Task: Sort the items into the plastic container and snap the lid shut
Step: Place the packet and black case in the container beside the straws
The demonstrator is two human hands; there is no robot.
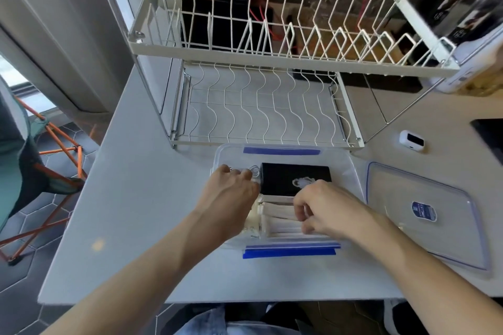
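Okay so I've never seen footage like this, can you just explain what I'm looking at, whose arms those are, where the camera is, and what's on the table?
There is no machine here. A person wears a wide-angle camera on the head, looking forward and down, so the two bare arms coming in from the bottom are their own.

On the pale table sits a clear plastic container with blue clips, open. Both hands are inside it. The left hand reaches to the container's left side, by a black box lying in it. The right hand fingers white flat packets in the near half; its exact grip is hard to make out.

The container's lid lies flat on the table to the right, not yet fitted. Behind stands an empty white wire dish rack, and a small white gadget rests further right.
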